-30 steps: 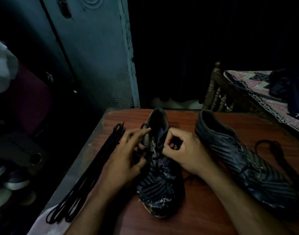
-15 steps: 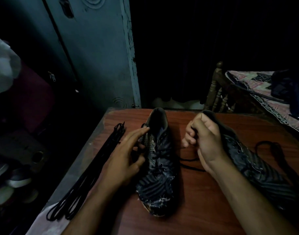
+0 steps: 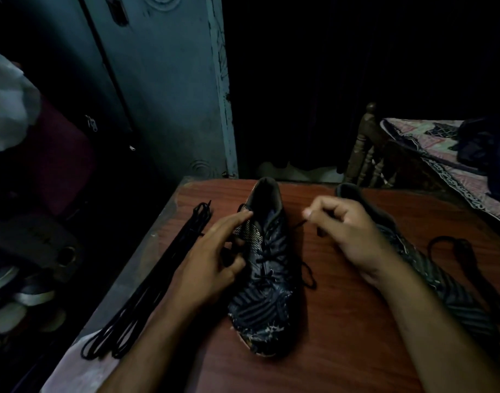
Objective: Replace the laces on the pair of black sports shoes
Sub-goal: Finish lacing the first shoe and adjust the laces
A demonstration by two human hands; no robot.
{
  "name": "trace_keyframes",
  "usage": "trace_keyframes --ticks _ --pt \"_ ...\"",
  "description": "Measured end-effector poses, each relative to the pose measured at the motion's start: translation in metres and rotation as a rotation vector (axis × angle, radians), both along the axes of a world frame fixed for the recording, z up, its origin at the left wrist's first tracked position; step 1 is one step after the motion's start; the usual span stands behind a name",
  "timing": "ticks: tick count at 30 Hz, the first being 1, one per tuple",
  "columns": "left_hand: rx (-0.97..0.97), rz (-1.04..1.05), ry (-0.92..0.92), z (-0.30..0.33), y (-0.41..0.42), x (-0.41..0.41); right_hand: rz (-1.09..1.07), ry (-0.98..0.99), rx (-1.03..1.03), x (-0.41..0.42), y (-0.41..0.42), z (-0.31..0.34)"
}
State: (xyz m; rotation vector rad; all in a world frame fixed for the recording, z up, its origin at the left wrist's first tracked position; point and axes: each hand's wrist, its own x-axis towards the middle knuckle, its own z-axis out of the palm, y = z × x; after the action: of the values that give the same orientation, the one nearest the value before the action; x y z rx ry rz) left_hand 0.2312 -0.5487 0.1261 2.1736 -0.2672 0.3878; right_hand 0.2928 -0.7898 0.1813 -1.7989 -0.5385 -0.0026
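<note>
Two black shoes [image 3: 267, 268] [image 3: 430, 268], left hand [image 3: 214, 262] steadying one with relaxed fingers, right hand [image 3: 348, 231] pinching its lace [image 3: 298, 224]

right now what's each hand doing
Left hand: open, fingers resting on the shoe.
Right hand: pinching the lace.

L hand [image 3: 214, 262] rests on black shoe [image 3: 267, 268] mid-table [image 3: 342, 336], fingers straight. R hand [image 3: 348, 231] pinches lace end [image 3: 299, 224]. 2nd shoe [image 3: 441, 279] to the right; spare laces [image 3: 146, 293] at left edge.
</note>
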Motion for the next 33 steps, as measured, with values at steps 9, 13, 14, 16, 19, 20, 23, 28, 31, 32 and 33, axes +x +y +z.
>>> trace_keyframes --ticks 9,13,14,16,19,20,23,28,31,32,33 --pt "-0.01 -0.002 -0.002 -0.001 -0.001 0.001 -0.196 0.261 0.768 0.003 0.007 0.01" --pt "0.001 -0.006 -0.007 -0.001 0.0 0.001 -0.32 -0.022 0.337 0.009 0.002 -0.007" --pt "0.005 -0.003 -0.003 -0.001 0.0 0.001 -0.328 -0.162 0.11 0.008 0.001 -0.01" --pt "-0.008 -0.006 -0.002 -0.001 -0.001 0.001 -0.239 -0.285 -0.285 0.004 0.002 -0.013" --pt "-0.002 -0.035 -0.017 -0.002 -0.001 0.002 -0.011 -0.156 -0.691 -0.001 0.004 -0.013" --pt "0.006 -0.039 -0.02 -0.002 0.0 0.002 0.015 -0.119 -0.707 -0.001 0.002 -0.011" --pt "0.028 -0.045 -0.029 -0.002 0.001 0.004 -0.026 -0.103 -0.463 -0.001 -0.006 0.001" --pt "0.018 -0.043 -0.035 -0.003 0.0 0.004 -0.113 -0.019 0.286 -0.002 0.0 0.009" --pt "0.016 -0.052 -0.04 -0.002 0.0 0.004 -0.151 0.176 0.659 -0.003 0.002 0.017" --pt "0.016 -0.053 -0.042 -0.002 0.0 0.003 -0.166 0.207 0.728 -0.004 0.003 0.02" --pt "0.012 -0.052 -0.042 -0.002 -0.001 0.003 -0.186 0.221 0.773 -0.006 0.004 0.021"
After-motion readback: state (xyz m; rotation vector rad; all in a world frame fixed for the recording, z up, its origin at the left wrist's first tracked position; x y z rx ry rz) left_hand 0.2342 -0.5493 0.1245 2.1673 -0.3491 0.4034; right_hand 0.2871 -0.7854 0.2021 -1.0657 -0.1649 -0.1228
